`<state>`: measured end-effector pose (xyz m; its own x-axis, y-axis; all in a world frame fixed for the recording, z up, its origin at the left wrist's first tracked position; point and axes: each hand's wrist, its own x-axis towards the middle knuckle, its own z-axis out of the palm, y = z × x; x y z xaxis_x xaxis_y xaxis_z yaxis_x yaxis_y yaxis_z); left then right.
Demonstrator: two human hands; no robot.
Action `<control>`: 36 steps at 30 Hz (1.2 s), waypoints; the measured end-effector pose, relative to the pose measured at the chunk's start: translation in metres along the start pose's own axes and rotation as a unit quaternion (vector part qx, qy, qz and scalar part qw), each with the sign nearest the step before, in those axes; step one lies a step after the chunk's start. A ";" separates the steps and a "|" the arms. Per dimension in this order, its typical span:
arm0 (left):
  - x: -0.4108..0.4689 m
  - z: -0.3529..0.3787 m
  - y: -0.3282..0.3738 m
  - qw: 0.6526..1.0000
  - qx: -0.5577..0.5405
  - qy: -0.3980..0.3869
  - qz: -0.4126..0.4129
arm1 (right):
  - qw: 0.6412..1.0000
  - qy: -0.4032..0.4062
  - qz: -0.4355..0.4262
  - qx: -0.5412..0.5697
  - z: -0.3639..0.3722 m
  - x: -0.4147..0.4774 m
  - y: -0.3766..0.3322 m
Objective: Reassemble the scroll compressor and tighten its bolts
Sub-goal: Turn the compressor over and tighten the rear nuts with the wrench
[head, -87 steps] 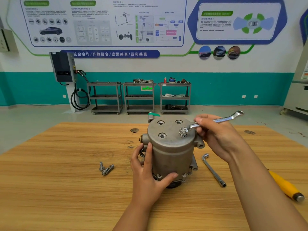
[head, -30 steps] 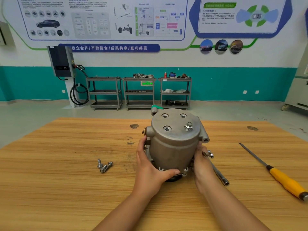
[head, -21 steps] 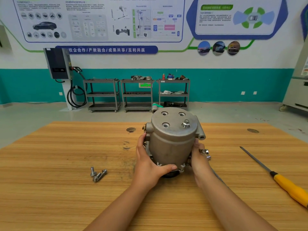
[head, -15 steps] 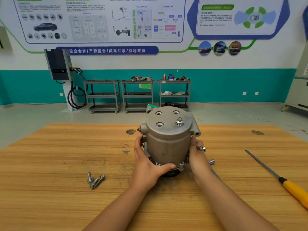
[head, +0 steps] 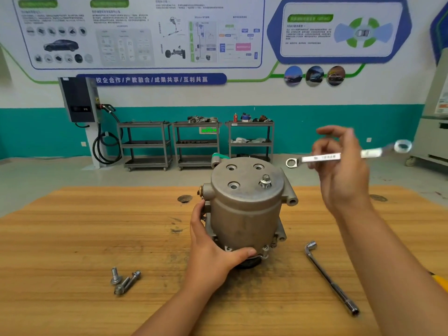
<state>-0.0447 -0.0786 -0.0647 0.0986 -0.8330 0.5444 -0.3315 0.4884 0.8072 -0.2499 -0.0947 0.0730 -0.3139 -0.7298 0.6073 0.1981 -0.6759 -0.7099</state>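
Left hand (head: pixel 213 248) gripping upright grey cast-metal cylindrical compressor (head: pixel 246 209) on grained wooden table (head: pixel 72 238), right hand (head: pixel 339 170) pinching flat shiny steel ring spanner (head: pixel 322 157) raised at far right

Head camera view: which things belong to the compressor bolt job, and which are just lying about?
In the job: scroll compressor, seated bolt, ring spanner in the right hand, loose bolts.
Lying about: L-shaped socket wrench, yellow tool handle, shelf carts, wall charger.

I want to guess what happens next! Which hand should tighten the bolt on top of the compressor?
Probably the right hand: it holds the wrench in the air near the bolt. The left hand is busy gripping the compressor.
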 end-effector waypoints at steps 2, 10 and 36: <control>0.000 0.000 0.000 1.000 0.002 0.001 0.002 | 0.993 -0.077 0.009 0.093 0.003 0.008 -0.019; 0.001 0.002 0.001 1.000 0.000 0.004 -0.005 | 0.973 -0.164 0.123 0.110 0.008 -0.001 -0.029; -0.005 0.001 0.009 1.000 0.016 -0.004 -0.008 | 0.976 -0.183 0.100 0.069 0.014 -0.007 0.010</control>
<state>-0.0491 -0.0704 -0.0601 0.0967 -0.8426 0.5297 -0.3599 0.4666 0.8079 -0.2333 -0.0980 0.0667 0.0909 -0.8199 0.5653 0.3527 -0.5043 -0.7882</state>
